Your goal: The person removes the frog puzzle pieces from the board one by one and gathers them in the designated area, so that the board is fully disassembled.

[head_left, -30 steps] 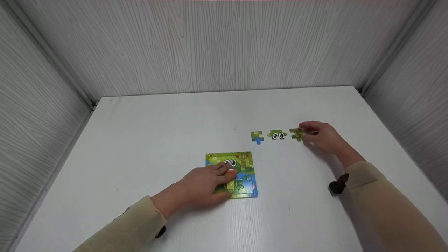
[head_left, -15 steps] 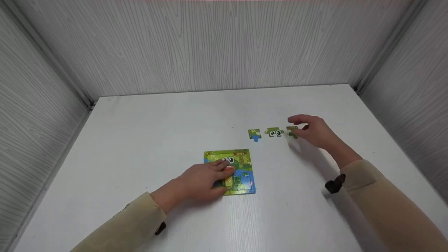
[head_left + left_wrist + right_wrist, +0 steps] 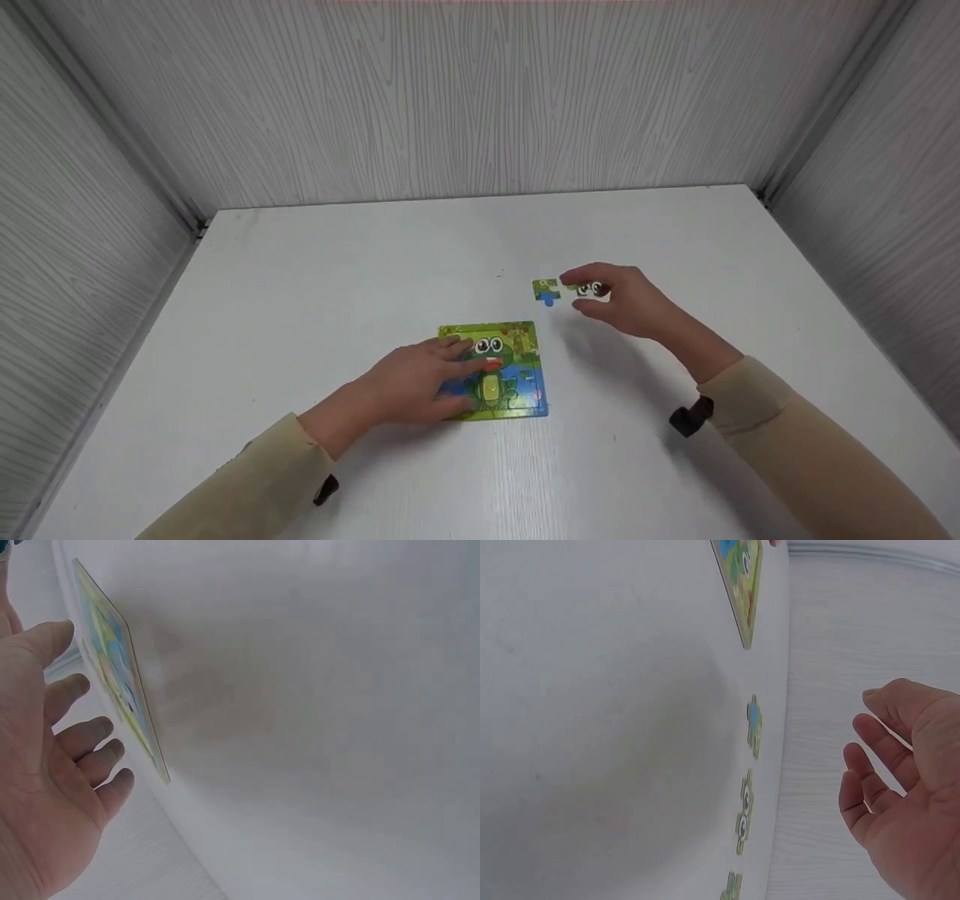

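Note:
A square frog puzzle [image 3: 529,411] lies on the white table, its picture showing large eyes and an orange mouth. Across its left side my left hand [image 3: 416,379] is held with spread fingers, which cover part of the picture. Beyond the board, my right hand [image 3: 630,300] hovers with loosely bent fingers and nothing in it. Under those fingers is a loose puzzle piece with two eyes [image 3: 589,289]. Left of it lies a green and blue piece [image 3: 547,289]. A third piece [image 3: 731,886], hidden by the hand in the head view, shows at the right wrist view's bottom edge.
The white table [image 3: 360,285] is bordered by a grey wood-grain panel [image 3: 480,97] at the back and similar panels on both sides. Dark straps [image 3: 691,417] hang at the sleeve cuffs.
My right hand has moved left, from the rightmost piece to above the eye piece. My left hand has drawn back a little to the left, uncovering more of the frog.

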A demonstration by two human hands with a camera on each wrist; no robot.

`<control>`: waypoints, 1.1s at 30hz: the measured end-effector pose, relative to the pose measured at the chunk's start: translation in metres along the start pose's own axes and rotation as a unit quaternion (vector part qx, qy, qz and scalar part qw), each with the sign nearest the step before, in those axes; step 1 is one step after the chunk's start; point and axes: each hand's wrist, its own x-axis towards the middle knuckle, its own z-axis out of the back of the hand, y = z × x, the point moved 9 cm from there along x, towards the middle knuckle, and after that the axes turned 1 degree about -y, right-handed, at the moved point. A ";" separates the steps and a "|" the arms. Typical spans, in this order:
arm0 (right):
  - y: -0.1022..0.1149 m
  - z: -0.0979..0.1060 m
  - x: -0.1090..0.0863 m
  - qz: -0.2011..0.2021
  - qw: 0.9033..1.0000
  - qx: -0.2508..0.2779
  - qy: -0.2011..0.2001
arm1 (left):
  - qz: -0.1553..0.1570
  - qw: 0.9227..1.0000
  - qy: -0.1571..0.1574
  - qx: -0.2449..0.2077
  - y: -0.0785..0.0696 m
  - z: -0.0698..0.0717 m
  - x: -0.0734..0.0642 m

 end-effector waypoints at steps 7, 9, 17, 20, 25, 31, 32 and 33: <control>0.029 -0.035 0.007 0.039 0.999 0.004 0.031 | 0.006 1.000 -0.005 0.015 0.011 -0.004 -0.023; 0.035 -0.045 0.010 0.046 0.998 0.005 0.044 | 0.002 1.000 -0.007 0.020 0.012 -0.006 -0.028; 0.049 -0.083 0.018 0.028 0.996 0.007 0.083 | -0.004 1.000 0.009 0.022 0.014 -0.014 -0.035; 0.052 -0.098 0.020 0.016 0.995 0.011 0.102 | -0.002 1.000 0.017 0.017 0.016 -0.016 -0.035; 0.059 -0.122 0.025 0.021 0.991 0.011 0.135 | -0.003 1.000 0.023 0.011 0.017 -0.018 -0.036; 0.058 -0.142 0.028 0.033 0.983 0.018 0.180 | -0.004 1.000 0.026 0.009 0.017 -0.019 -0.035; 0.056 -0.145 0.027 0.031 0.981 0.020 0.188 | -0.004 1.000 0.027 0.008 0.016 -0.019 -0.034; 0.054 -0.147 0.027 0.028 0.980 0.022 0.195 | -0.005 1.000 0.028 0.008 0.016 -0.019 -0.034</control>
